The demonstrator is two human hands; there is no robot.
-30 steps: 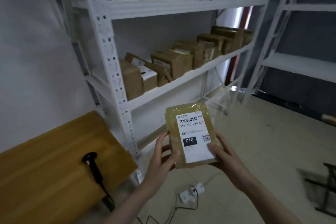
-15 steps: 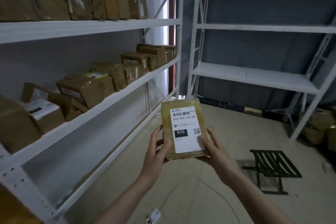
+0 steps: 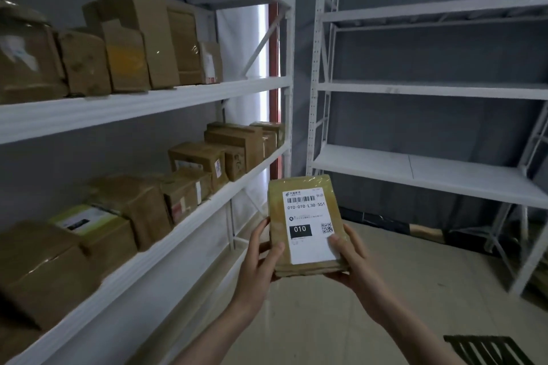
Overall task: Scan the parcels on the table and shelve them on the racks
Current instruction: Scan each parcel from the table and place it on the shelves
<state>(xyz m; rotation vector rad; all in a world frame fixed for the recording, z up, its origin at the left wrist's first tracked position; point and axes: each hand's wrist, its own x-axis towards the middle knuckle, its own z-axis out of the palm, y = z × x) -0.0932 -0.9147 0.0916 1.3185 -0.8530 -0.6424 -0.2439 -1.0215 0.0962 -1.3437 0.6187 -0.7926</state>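
Both hands [image 3: 261, 261] grip parcel [image 3: 307, 222]; its lower label corner under thumb.

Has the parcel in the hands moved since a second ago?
Yes. The parcel has been carried away from the table, along the full rack, toward the bare rack.

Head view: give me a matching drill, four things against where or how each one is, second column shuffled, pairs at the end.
Things:
1. parcel
2. left hand
3. far rack
4. boxes

Places or states:
A. lined up on the near rack's shelves
B. bare shelves, by the grey wall
C. held upright in both hands, label facing the camera
D. thumb on the brown wrapping beside the label

The right hand has its thumb on the label's lower right corner.

Pairs: 1-C, 2-D, 3-B, 4-A
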